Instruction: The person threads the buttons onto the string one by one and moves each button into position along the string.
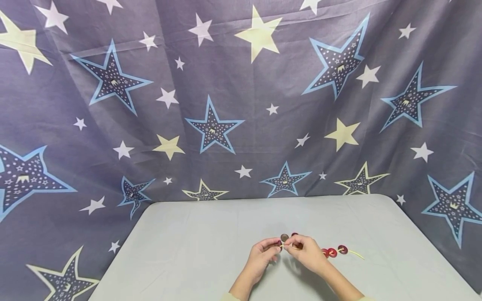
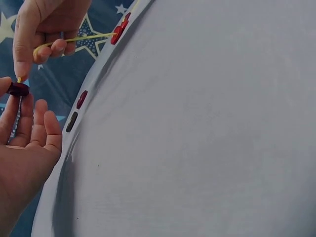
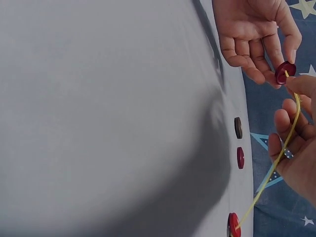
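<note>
My left hand [image 3: 256, 34] pinches a dark red button [image 3: 285, 72] just above the table [image 1: 188, 251], while my right hand [image 3: 296, 148] pinches the yellow cord [image 3: 276, 163], its tip poking through the button. 2 loose buttons [image 3: 239, 143] lie just beyond my fingers; red threaded buttons [image 1: 333, 251] lie to my right.

No readable text, labels, brand names or numbers appear in any view. The only signs are printed motifs on the backdrop cloth [image 1: 241, 104]: plain white and pale yellow stars, and blue-outlined stars filled with dots, each carrying a small crown emblem at its centre. The table [image 1: 211, 251], the buttons [image 1: 332, 252] and the yellow cord [image 3: 276, 163] carry no markings that can be made out.
</note>
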Motion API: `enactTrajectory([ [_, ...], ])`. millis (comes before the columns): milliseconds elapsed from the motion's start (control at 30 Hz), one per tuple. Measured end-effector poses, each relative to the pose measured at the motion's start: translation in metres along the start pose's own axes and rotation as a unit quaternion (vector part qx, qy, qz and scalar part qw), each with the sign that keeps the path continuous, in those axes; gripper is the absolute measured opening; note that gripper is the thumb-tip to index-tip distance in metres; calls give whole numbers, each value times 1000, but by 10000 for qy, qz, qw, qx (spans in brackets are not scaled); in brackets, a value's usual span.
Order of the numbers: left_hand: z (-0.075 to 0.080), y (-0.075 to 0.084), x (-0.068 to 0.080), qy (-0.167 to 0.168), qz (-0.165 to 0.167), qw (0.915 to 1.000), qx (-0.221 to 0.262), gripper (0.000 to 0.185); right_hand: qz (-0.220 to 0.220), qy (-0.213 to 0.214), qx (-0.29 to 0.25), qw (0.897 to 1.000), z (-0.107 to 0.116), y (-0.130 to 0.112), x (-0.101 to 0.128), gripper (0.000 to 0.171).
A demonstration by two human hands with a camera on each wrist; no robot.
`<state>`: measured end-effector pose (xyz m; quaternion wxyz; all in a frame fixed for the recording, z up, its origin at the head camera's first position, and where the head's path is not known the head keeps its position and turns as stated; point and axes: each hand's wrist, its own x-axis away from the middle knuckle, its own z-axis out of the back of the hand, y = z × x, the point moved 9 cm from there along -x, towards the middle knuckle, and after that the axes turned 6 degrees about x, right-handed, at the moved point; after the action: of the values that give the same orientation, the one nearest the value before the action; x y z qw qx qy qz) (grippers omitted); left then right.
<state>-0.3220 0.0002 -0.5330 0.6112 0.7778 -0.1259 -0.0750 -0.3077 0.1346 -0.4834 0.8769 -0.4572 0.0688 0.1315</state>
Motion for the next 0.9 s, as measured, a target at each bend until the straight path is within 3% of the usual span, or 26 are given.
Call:
enactTrajectory([
  [200, 2, -4, -3, 21, -4, 10000, -9, 36, 39, -72, -24, 10000, -2, 1, 1, 6],
  [500, -7, 18, 13, -15, -95, 9999, 122, 37, 19, -201, -197, 9996, -3, 0, 2, 9],
  [733, 0, -1, 2, -74, -57, 9999, 72, 36, -22, -254, -260, 9993, -4, -1, 3, 8],
  [900, 1, -7, -1, -105, -42, 9999, 118, 38, -41, -227, -148, 9996, 0, -14, 5, 6],
])
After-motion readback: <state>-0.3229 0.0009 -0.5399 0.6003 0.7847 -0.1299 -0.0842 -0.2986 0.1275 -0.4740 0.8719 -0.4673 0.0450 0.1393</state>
